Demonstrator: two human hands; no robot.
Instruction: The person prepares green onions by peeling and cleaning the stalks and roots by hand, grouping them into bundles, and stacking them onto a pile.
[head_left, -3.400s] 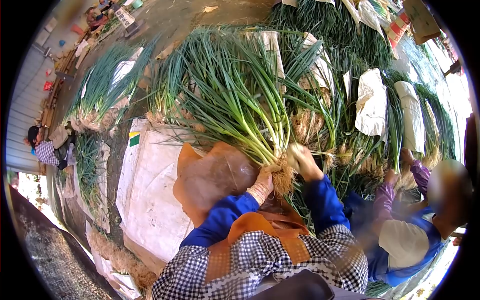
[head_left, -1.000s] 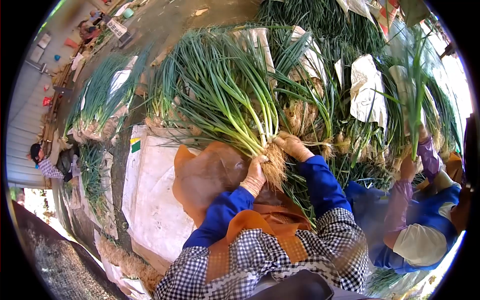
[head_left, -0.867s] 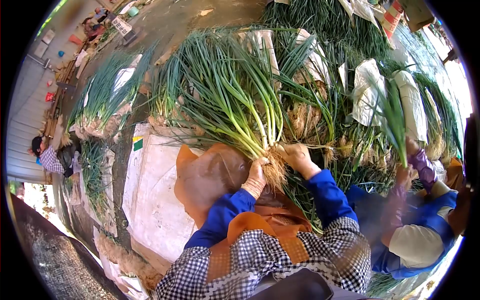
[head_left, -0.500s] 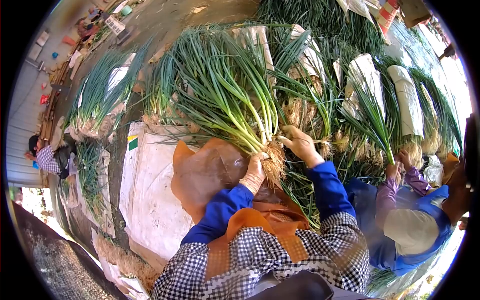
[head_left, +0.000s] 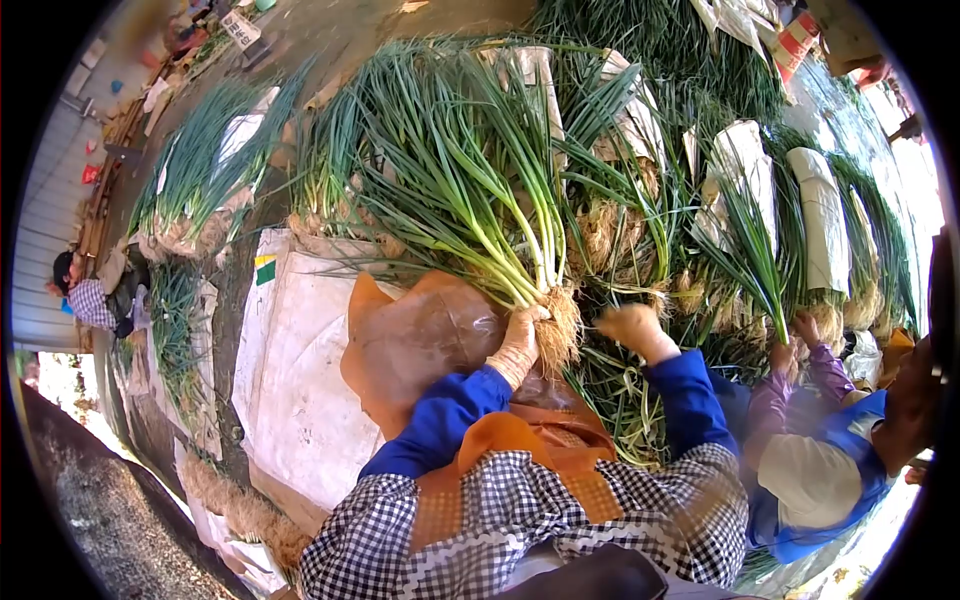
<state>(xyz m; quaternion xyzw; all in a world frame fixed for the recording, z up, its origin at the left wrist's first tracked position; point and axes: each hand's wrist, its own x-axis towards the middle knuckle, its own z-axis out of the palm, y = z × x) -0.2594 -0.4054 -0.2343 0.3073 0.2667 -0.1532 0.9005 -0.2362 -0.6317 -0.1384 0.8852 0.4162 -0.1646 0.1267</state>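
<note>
My left hand [head_left: 518, 347] is closed around the base of a bunch of green onions [head_left: 508, 232], just above the tangled brown roots. The long green leaves fan out away from me, over other onions. To the right of the roots is my right hand [head_left: 638, 332], apart from the bunch; motion blurs its fingers, so I cannot make out whether they hold anything. Below my hands, a brown plastic apron [head_left: 425, 325] covers my lap. Loose leaves and peelings [head_left: 625, 400] lie beneath my right forearm.
More green onion bundles [head_left: 205, 165] lie to the left and along the right, some wrapped in pale sacking [head_left: 822, 220]. A white sack [head_left: 310, 350] is spread at my left. Close on my right, a co-worker in a blue apron [head_left: 820, 520] handles onions. Another person [head_left: 95, 295] sits far left.
My right hand has moved away from the roots, right and downward, and is now blurred. My left hand keeps its hold on the bunch. The view has shifted slightly.
</note>
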